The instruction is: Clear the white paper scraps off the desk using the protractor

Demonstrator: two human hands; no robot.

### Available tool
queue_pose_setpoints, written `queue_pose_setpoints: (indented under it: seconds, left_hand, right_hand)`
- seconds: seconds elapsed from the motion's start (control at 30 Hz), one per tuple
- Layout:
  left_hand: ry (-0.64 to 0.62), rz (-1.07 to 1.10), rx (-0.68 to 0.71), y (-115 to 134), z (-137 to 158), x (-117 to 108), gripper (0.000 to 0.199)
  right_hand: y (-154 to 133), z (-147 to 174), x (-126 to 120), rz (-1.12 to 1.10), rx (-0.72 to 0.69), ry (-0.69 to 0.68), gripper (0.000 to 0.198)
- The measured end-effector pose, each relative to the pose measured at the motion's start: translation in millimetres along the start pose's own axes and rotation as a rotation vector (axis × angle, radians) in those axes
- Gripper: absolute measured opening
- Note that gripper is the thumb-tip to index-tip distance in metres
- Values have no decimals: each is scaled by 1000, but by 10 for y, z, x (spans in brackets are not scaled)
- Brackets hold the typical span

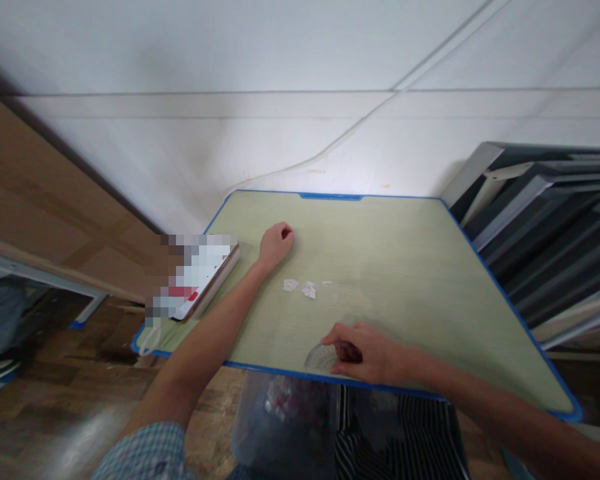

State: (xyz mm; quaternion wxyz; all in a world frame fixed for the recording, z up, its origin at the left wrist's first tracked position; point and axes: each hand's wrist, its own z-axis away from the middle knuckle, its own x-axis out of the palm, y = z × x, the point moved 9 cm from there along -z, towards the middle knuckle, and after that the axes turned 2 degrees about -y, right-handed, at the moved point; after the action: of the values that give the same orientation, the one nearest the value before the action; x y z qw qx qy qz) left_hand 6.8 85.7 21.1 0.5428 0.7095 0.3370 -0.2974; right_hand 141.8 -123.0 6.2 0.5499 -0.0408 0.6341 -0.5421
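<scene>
A clear protractor (pixel 320 358) lies at the front edge of the pale green table (pixel 405 260). My right hand (pixel 367 353) grips its right side between thumb and fingers. Farther back and to the left, my left hand (pixel 277 243) rests on the tabletop with its fingers curled closed. Whether anything is inside that fist is hidden. Between the two hands lie small white paper pieces (pixel 309 290), with more paper scraps (pixel 290 285) just to their left.
At the table's left edge sits a white box (pixel 215 267), partly pixelated. A large cardboard sheet (pixel 65 207) leans on the left. Dark framed panels (pixel 555 220) stand at the right. Below the front edge is a translucent plastic bin (pixel 285 427). A white wall (pixel 280 140) backs the table.
</scene>
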Motion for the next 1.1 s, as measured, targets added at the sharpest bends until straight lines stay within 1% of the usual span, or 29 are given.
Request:
queue_pose_setpoints:
  seconds: [0.17, 0.27, 0.37, 0.5, 0.6, 0.7, 0.83, 1.1]
  left_hand:
    - [0, 4, 2, -9, -5, 10, 17]
    - [7, 8, 9, -7, -6, 6, 17]
    - [4, 13, 20, -2, -9, 9, 17]
    - [-4, 22, 17, -3, -12, 17, 17]
    - [-4, 29, 12, -3, -10, 18, 17]
    - [-1, 29, 7, 0, -7, 15, 18]
    - [0, 26, -6, 0, -6, 12, 18]
    - [-2, 28, -8, -5, -6, 17, 18]
  right_hand:
    - [47, -17, -88, -116, -18, 64, 30]
    - [161, -34, -163, -206, 8, 103, 27]
    - [307, -36, -326, -304, 8, 209, 27]
    - [528, 23, -647, -408, 23, 443, 33]
    - [648, 64, -820, -527, 11, 532, 37]
    - [753, 109, -968, -569, 10, 594, 40]
    - [893, 149, -1073, -596, 71, 621, 41]
    - [873, 93, -1004, -527, 75, 505, 39]
